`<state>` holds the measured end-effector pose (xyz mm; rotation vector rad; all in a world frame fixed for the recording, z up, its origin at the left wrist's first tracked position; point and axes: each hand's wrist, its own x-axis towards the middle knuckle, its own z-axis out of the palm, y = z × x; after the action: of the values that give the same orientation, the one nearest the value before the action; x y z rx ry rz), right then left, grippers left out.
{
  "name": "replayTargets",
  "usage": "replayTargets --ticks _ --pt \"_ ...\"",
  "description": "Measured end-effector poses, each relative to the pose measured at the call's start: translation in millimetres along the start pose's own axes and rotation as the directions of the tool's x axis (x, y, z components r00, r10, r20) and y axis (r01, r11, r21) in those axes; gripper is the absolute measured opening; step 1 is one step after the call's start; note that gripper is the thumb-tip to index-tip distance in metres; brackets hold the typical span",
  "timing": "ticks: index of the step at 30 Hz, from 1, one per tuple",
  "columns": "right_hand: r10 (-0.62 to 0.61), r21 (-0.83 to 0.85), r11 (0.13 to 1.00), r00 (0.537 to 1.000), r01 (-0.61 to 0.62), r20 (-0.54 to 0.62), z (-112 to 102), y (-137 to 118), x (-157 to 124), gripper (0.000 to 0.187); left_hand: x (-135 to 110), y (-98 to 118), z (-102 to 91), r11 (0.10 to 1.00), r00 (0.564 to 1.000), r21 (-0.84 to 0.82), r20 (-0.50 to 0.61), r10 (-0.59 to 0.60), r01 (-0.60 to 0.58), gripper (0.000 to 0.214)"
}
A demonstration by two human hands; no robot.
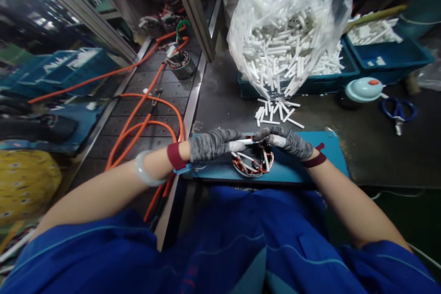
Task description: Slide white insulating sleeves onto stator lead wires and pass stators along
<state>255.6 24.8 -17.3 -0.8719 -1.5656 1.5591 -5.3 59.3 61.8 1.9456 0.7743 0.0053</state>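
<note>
A round motor stator (253, 164) with copper windings and white sleeves lies on a blue mat (330, 154) at the bench's near edge. Both my hands wear grey knit gloves with dark red cuffs. My left hand (210, 144) is closed, pinching a short white tube (245, 141) held level just above the stator. My right hand (287, 140) is closed too, its fingertips pinched at the tube's right end. What the right fingers grip there is too small to make out. A pale bangle sits on my left wrist.
A clear bag (289, 23) of white tubes spills a small pile (275, 112) behind the mat. Blue bins (389, 53) hold more tubes. A pale round lidded container (364, 88) and blue scissors (398, 111) lie right. Orange cables (144, 119) and another stator (181, 62) sit on the left track.
</note>
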Motion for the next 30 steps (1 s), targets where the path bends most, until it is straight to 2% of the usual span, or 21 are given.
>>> replayTargets --ticks 3,6,7,11,13,16,19,23,26,28,30 --pt "0.068 -0.076 0.996 0.986 -0.056 0.155 0 -16 4 0.039 -15 0 8.6 0.948 1.0 -0.317 -0.029 0.007 -0.016 0.038" --pt "0.133 -0.189 0.978 0.964 -0.089 0.231 8 -29 6 0.035 -20 0 25.7 0.898 0.986 -0.44 -0.148 -0.071 -0.001 0.034" --pt "0.148 -0.203 0.974 0.965 -0.103 0.219 13 -31 6 0.034 -19 -1 31.4 0.894 0.978 -0.449 -0.185 -0.094 0.001 0.034" --pt "0.152 -0.239 0.961 0.987 -0.136 0.05 27 -30 5 0.041 -18 -7 44.7 0.916 0.953 -0.4 -0.28 -0.118 -0.004 0.03" --pt "0.155 -0.232 0.964 0.985 -0.133 0.08 27 -28 4 0.04 -19 -7 44.4 0.927 0.956 -0.375 -0.273 -0.107 -0.003 0.028" --pt "0.159 -0.164 0.979 0.96 -0.122 0.231 18 -29 5 0.033 -23 -3 37.8 0.908 0.974 -0.418 -0.213 -0.077 -0.019 0.031" --pt "0.124 -0.176 0.981 0.955 -0.078 0.27 11 -30 6 0.033 -24 0 27.5 0.897 0.993 -0.441 -0.113 -0.022 -0.031 0.039" --pt "0.088 -0.384 0.923 0.975 -0.002 0.205 17 -29 9 0.043 -15 -3 14.6 0.955 0.999 -0.293 0.003 0.048 -0.045 0.044" --pt "0.033 -0.553 0.829 0.98 0.082 0.195 27 -28 10 0.053 -2 -2 6.9 1.0 0.994 -0.001 0.11 -0.002 0.002 0.048" --pt "-0.053 -0.643 0.748 0.98 0.166 0.191 27 -26 6 0.056 6 3 2.7 0.973 0.983 0.231 0.169 -0.068 0.028 0.048" --pt "-0.168 -0.713 0.658 0.97 0.242 0.174 21 -22 -1 0.054 11 9 0.3 0.905 0.972 0.426 0.201 -0.122 0.025 0.048"
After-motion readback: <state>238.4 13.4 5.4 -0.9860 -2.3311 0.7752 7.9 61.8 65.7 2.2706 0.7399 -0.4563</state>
